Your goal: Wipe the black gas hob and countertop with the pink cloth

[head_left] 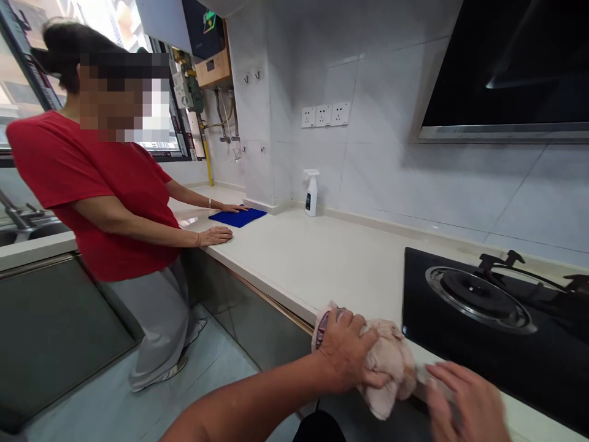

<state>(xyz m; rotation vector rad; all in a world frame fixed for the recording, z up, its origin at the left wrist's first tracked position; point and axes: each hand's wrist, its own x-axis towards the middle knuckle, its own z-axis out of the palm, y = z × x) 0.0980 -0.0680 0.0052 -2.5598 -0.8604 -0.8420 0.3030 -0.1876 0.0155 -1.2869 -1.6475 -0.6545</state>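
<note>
My left hand is closed over a bunched pale pink cloth at the front edge of the white countertop, just left of the black gas hob. My right hand reaches in from the lower right with fingers stretched out, its fingertips touching the cloth's right end; it is slightly blurred.
A person in a red shirt stands at the left, one hand on a blue cloth, the other flat on the countertop. A white spray bottle stands by the tiled wall. A range hood hangs upper right. A sink lies far left.
</note>
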